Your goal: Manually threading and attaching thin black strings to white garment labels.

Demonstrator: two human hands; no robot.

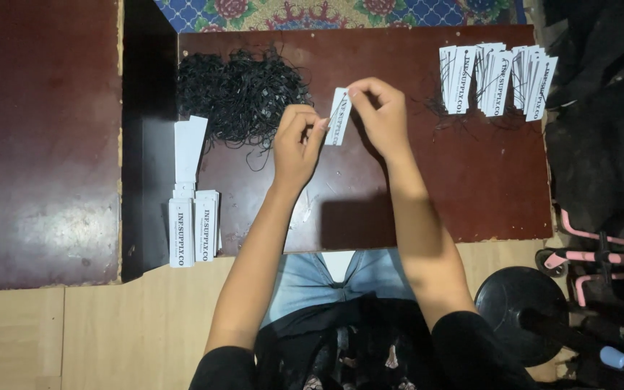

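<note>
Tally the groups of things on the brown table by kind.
Held white tag, between left hand and right hand: 1
Piles of white tags, left and right: 2
Heap of black strings: 1
Total: 4

a small white rectangular tag [339, 115] with dark print stands upright just above the middle of the frame, pinched between the left hand [297, 141] and the right hand [383, 112]. at the upper right, a fanned row of white tags [496, 78] with dark print lies on the dark red table [471, 188]. at the left edge of that table, toward the lower left, a stack of white tags [193, 227] lies flat, with blank white strips [189, 144] just above it.
</note>
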